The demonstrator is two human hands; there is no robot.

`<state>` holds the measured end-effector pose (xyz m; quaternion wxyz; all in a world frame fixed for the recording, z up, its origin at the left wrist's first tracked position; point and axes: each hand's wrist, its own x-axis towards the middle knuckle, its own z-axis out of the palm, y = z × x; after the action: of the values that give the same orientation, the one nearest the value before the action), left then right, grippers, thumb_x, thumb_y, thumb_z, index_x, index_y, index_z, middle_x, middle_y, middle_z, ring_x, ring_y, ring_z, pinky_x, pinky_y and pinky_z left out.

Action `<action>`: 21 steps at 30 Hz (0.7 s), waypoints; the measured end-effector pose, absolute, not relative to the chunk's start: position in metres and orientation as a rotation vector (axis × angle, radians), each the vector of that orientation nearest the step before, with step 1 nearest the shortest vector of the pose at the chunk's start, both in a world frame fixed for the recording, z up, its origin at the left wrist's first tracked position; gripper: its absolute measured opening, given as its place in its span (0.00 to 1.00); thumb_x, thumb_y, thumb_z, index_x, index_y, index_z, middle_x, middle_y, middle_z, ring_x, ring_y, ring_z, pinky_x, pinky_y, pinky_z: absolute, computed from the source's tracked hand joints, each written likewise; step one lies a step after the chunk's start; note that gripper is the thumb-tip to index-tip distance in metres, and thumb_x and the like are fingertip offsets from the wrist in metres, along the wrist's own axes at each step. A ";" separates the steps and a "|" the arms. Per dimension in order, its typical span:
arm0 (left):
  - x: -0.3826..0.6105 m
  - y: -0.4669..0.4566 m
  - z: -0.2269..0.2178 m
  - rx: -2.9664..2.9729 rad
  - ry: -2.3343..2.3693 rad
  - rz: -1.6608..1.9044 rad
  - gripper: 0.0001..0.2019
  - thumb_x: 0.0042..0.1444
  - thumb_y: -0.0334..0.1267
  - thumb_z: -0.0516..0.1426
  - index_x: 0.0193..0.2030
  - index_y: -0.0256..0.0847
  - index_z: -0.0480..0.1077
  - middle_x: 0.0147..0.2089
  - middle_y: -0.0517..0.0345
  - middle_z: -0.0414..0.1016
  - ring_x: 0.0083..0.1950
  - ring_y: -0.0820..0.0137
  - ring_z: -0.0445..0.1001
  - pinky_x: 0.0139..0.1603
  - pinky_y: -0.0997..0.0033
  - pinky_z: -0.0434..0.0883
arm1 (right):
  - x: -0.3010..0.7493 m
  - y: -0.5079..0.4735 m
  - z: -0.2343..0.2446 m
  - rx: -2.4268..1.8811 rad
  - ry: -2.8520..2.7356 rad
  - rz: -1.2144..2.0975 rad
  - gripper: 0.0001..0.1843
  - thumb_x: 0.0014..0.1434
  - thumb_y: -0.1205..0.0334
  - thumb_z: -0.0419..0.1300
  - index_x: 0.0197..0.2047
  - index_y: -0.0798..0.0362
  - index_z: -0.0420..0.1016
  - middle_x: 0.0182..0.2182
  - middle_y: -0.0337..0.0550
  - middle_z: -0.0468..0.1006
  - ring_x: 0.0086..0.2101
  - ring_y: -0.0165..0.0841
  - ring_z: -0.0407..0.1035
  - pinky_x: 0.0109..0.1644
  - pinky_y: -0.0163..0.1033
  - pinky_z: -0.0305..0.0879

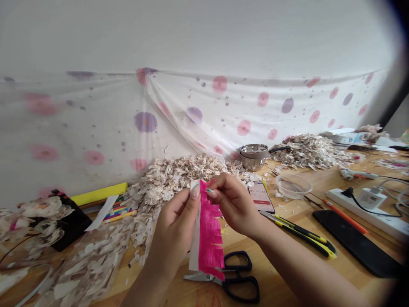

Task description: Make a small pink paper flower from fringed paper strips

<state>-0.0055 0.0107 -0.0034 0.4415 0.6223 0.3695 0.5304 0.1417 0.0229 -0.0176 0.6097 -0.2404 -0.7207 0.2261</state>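
My left hand [175,226] pinches the top of a long paper strip [208,232], white on one side and bright pink on the other, with a fringe cut along its right edge. It hangs upright above the wooden table [281,273]. My right hand [232,203] pinches the strip's top corner from the right, fingers closed on it. Black-handled scissors [234,275] lie on the table just below the strip.
Heaps of pale paper flakes [166,181] lie behind my hands and at the back right. A phone [261,196], a clear dish [294,185], steel bowls [254,155], a yellow-black utility knife [302,234], a black slab [359,243] and a power strip [370,209] sit right.
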 end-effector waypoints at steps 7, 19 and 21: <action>-0.006 0.007 -0.001 1.821 0.963 1.292 0.18 0.61 0.49 0.53 0.23 0.40 0.60 0.23 0.64 0.57 0.27 0.73 0.55 0.26 0.74 0.55 | 0.142 0.021 -0.011 -0.641 -1.693 0.522 0.09 0.58 0.58 0.62 0.32 0.53 0.67 0.25 0.36 0.68 0.27 0.27 0.62 0.31 0.35 0.60; 0.001 0.005 -0.005 1.630 0.733 1.391 0.15 0.63 0.47 0.52 0.33 0.40 0.72 0.27 0.61 0.65 0.30 0.71 0.61 0.32 0.73 0.61 | 0.138 0.019 -0.011 -0.601 -1.632 0.474 0.08 0.60 0.64 0.60 0.30 0.53 0.66 0.22 0.33 0.66 0.23 0.24 0.59 0.27 0.32 0.57; 0.001 0.004 -0.004 1.620 0.742 1.395 0.14 0.62 0.47 0.53 0.33 0.40 0.73 0.28 0.60 0.68 0.32 0.71 0.63 0.33 0.74 0.62 | 0.138 0.019 -0.012 -0.608 -1.643 0.414 0.08 0.61 0.64 0.58 0.30 0.53 0.66 0.22 0.33 0.66 0.23 0.24 0.58 0.27 0.32 0.57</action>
<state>0.0015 0.0040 -0.0040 0.4253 0.6478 0.2969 0.5579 0.1381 0.0191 -0.0124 0.6216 -0.2644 -0.7150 0.1803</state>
